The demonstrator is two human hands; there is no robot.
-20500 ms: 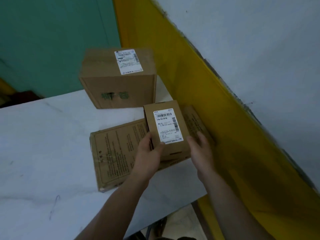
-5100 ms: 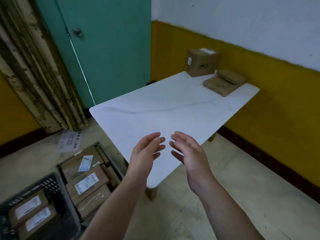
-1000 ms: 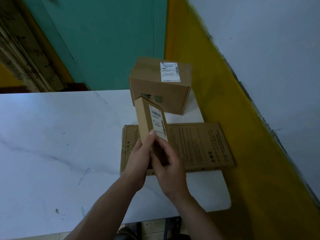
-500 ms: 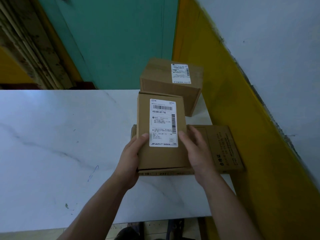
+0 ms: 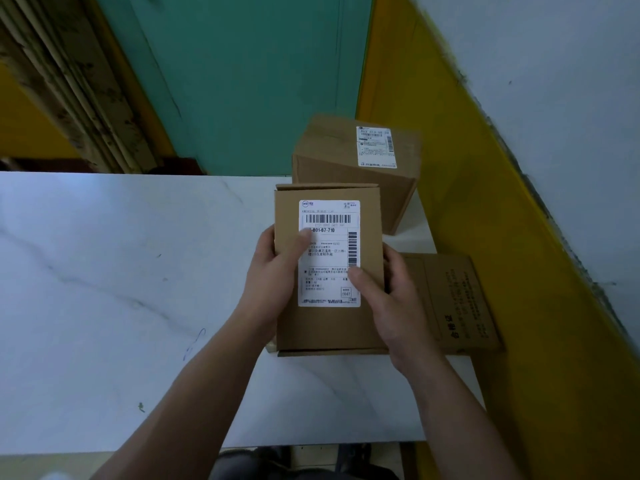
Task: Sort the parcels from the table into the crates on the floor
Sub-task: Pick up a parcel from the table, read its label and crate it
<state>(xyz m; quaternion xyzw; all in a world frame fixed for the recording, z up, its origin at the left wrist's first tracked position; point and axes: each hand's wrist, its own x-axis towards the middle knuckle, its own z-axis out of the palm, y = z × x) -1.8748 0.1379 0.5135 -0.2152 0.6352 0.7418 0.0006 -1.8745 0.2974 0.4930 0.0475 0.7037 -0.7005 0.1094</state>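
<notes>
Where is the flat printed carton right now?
Head view: the flat printed carton lies at the right end of the table beside the yellow wall, partly hidden behind the labelled parcel in the left hand and right hand, the taller box just beyond.

small parcel (image 5: 329, 271) before big parcel (image 5: 356, 168) | flat parcel (image 5: 453, 299) right, on table (image 5: 121, 289)

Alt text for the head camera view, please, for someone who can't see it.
The left hand and right hand grip a small brown cardboard parcel, white shipping label up, over a white table. On the table lie a larger labelled brown cardboard box and a flat brown cardboard parcel, by a yellow wall.
</notes>
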